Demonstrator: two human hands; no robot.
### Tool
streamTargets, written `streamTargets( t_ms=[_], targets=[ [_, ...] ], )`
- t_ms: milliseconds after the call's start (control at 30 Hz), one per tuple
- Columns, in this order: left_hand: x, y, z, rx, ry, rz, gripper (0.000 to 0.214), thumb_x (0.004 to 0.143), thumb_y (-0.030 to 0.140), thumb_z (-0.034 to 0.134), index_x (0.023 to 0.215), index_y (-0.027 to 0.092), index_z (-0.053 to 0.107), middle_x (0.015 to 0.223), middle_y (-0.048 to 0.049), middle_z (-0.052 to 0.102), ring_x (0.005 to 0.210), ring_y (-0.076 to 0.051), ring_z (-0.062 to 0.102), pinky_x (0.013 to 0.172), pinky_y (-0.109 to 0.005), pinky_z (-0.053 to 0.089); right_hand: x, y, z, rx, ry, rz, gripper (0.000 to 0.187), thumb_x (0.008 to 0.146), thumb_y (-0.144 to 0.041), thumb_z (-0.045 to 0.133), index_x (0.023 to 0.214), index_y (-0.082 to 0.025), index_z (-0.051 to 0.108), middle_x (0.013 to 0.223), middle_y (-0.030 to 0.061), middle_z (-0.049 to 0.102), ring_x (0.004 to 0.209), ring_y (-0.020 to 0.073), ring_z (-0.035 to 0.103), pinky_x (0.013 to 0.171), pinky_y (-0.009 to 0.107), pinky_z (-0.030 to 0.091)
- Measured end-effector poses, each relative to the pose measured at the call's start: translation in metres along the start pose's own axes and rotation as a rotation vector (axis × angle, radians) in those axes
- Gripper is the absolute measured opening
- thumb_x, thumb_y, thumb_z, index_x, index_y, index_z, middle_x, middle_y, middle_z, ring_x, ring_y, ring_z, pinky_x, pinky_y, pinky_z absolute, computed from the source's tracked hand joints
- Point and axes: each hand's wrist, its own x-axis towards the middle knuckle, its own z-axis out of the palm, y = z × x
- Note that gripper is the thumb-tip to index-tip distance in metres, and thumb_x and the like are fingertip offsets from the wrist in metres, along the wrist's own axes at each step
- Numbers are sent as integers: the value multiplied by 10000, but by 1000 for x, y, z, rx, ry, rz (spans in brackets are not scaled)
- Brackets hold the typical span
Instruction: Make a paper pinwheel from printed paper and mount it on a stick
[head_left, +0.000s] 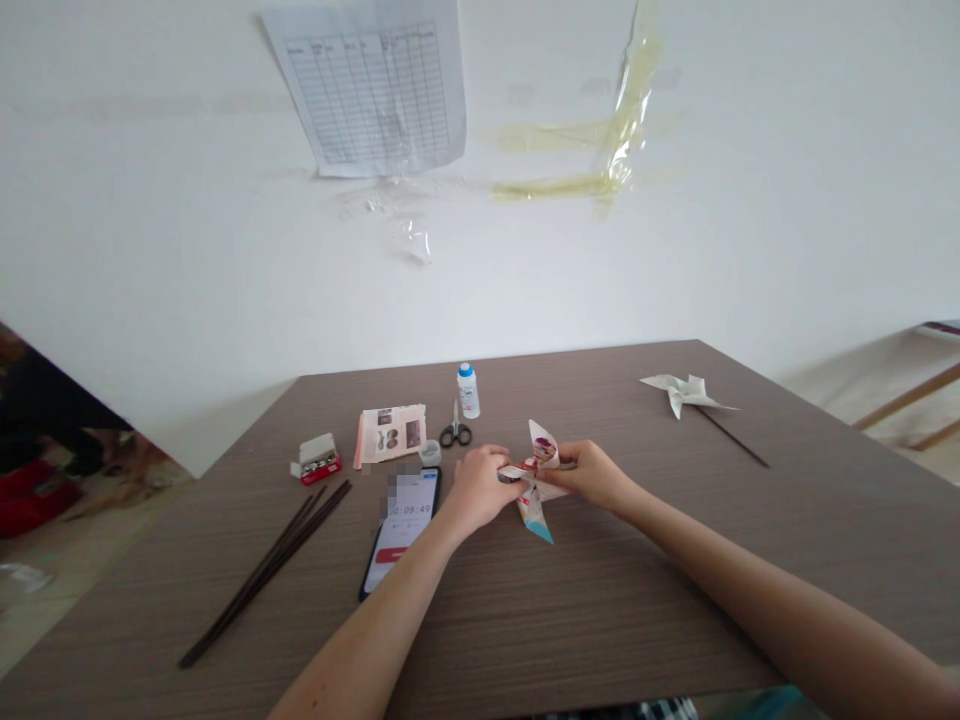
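Paper pinwheel ctr behind fingertips

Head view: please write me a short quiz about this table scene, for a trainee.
1. True or false: the scissors lie in the right hand.
2. What do the left hand and the right hand hold together? A the paper pinwheel; B a cup; C a spoon.
3. Fill in: the dark sticks lie to the ___ of the phone.
Key: 1 false; 2 A; 3 left.
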Motion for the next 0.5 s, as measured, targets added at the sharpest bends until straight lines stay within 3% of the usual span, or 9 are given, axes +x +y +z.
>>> streamTargets(
  t_ms=[167,333,500],
  targets=[
    [-3,8,-3,6,1,-39,166,922,365,1087,1027,275,996,1510,-156,961,1525,-430,875,1356,-555,647,-1,-2,2,-7,14,7,527,781,-704,1113,977,-224,1023,1009,99,974,985,345,866,894,421,672],
    [-5,12,-2,-6,29,-21,216,921,432,1106,1051,287,1011,1421,-143,980,1479,-427,889,1332,-559,663,-1,-4,3,10,15,-3,603,733,-780,1133,912,-222,992,965,85,954,969,339,851,942,449,676],
    [-5,15,-2,25,32,-43,122,980,373,1059,1019,273,1002,1439,-148,975,1481,-410,894,1332,-532,656,-2,-5,3,19,0,-10,595,746,-786,1119,924,-230,1002,997,92,958,981,344,853,979,466,677]
  ],
)
